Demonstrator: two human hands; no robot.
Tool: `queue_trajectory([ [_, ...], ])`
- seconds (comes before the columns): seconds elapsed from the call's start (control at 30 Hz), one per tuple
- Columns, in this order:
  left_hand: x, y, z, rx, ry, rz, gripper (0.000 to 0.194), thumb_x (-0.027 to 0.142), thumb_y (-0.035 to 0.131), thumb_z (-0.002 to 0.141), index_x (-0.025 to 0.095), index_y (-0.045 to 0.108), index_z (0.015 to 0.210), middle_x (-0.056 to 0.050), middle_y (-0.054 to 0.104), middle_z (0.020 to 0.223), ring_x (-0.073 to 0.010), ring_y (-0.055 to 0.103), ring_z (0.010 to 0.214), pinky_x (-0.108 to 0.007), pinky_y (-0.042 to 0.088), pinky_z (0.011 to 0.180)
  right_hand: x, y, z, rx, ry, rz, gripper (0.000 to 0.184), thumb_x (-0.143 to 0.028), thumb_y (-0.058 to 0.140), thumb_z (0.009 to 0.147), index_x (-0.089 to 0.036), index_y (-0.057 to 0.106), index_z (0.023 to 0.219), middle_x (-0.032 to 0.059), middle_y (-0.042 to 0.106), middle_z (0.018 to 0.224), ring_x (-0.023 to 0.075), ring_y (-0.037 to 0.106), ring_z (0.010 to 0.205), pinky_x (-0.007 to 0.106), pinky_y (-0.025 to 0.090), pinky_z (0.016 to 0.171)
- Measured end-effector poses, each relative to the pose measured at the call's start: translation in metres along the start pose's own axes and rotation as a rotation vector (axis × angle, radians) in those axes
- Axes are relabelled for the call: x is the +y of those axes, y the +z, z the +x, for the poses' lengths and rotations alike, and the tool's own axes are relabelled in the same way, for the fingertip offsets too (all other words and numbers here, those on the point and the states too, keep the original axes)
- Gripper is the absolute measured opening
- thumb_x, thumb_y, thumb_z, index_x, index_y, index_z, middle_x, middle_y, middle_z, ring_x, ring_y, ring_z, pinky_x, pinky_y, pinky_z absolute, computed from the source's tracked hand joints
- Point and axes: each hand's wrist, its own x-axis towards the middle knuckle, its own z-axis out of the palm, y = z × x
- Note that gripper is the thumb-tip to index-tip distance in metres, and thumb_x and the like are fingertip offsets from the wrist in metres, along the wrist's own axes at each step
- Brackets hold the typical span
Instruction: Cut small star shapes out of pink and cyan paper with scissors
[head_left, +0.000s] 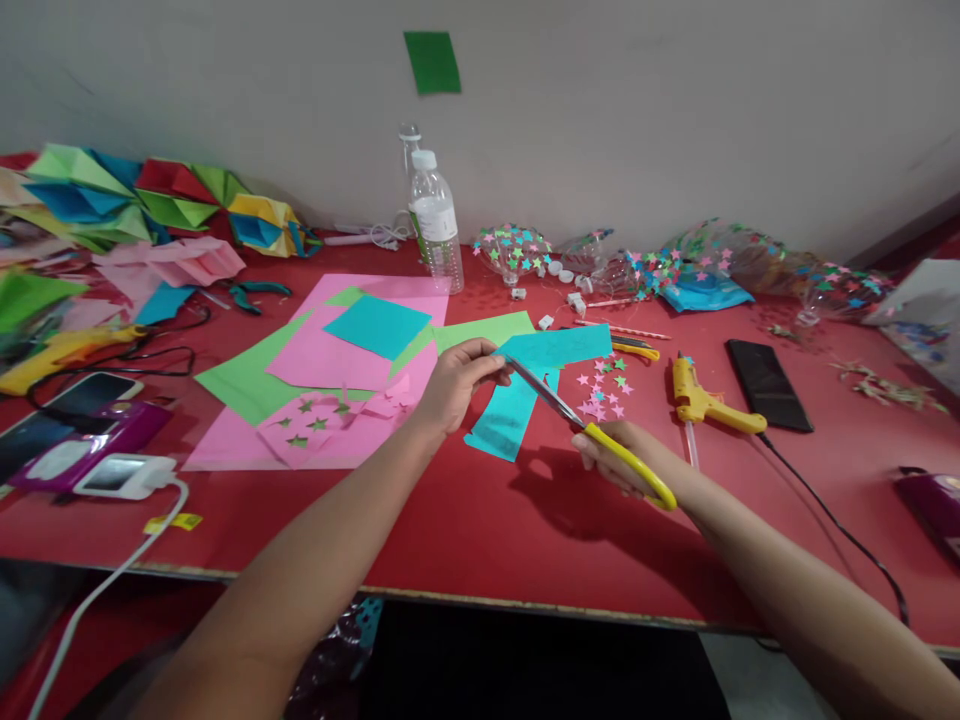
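My left hand (466, 382) pinches the left end of a strip of blue paper (559, 347), which has faint lines drawn on it. In my right hand (626, 450) is a pair of scissors (626, 462) with yellow handles. Their blades point up and left, and the tips reach the paper close to my left fingertips. Another piece of blue paper (504, 420) lies on the red table below the strip. Small paper stars (606, 390), mostly pink, are scattered just right of it. A pink sheet with star-shaped holes (307, 425) rests left of my left hand.
A yellow glue gun (709, 400) and a black phone (769, 385) lie to the right. Plastic bottles (435, 220) stand near the wall. Clear star-covered ornaments (512, 250) sit at the back. Pink and green sheets (255, 375) and folded paper (172, 195) occupy the left.
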Motion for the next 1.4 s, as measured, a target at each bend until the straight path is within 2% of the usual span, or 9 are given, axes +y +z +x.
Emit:
queue_trajectory([
  [0.33, -0.001, 0.0, 0.0, 0.005, 0.004, -0.012, 0.011, 0.023, 0.07, 0.066, 0.016, 0.062, 0.066, 0.001, 0.063, 0.061, -0.0104, 0.06, 0.057, -0.026, 0.05, 0.065, -0.006, 0.004, -0.003, -0.002, 0.026, -0.017, 0.041, -0.05, 0.044, 0.093, -0.019, 0.049, 0.067, -0.008, 0.036, 0.036, 0.0067, 0.036, 0.031, 0.018, 0.03, 0.034],
  [0.63, -0.001, -0.001, 0.001, 0.01, 0.001, -0.006, 0.013, 0.025, 0.07, 0.065, 0.016, 0.061, 0.067, 0.001, 0.063, 0.062, -0.0108, 0.06, 0.058, -0.027, 0.051, 0.066, 0.002, 0.004, 0.002, 0.007, 0.019, 0.022, 0.045, -0.059, 0.053, 0.086, -0.02, 0.049, 0.065, -0.0071, 0.036, 0.037, 0.0068, 0.035, 0.03, 0.02, 0.03, 0.031],
  [0.87, 0.0, 0.0, 0.001, 0.017, -0.006, -0.026, 0.01, 0.023, 0.071, 0.065, 0.016, 0.063, 0.065, 0.0, 0.066, 0.062, -0.0105, 0.06, 0.057, -0.026, 0.05, 0.064, 0.006, 0.004, 0.004, 0.016, 0.014, 0.016, 0.041, -0.055, 0.053, 0.086, -0.02, 0.049, 0.065, -0.0073, 0.037, 0.038, 0.0067, 0.036, 0.031, 0.018, 0.029, 0.031],
  [1.1, 0.0, 0.0, 0.001, 0.024, 0.001, -0.016, 0.011, 0.024, 0.071, 0.067, 0.016, 0.063, 0.067, 0.0, 0.067, 0.062, -0.0114, 0.062, 0.056, -0.027, 0.051, 0.065, 0.003, 0.001, 0.003, 0.012, 0.024, 0.015, 0.045, -0.061, 0.053, 0.085, -0.02, 0.049, 0.066, -0.0085, 0.036, 0.038, 0.0066, 0.035, 0.03, 0.019, 0.03, 0.031],
  [1.4, -0.003, 0.0, -0.001, 0.02, 0.082, 0.046, 0.012, 0.026, 0.068, 0.072, 0.017, 0.064, 0.067, 0.001, 0.065, 0.063, -0.0105, 0.06, 0.059, -0.025, 0.049, 0.064, 0.002, 0.0, 0.0, -0.068, -0.12, 0.059, 0.05, -0.066, 0.048, 0.085, -0.018, 0.05, 0.069, -0.0079, 0.039, 0.038, 0.0059, 0.037, 0.032, 0.02, 0.034, 0.038],
])
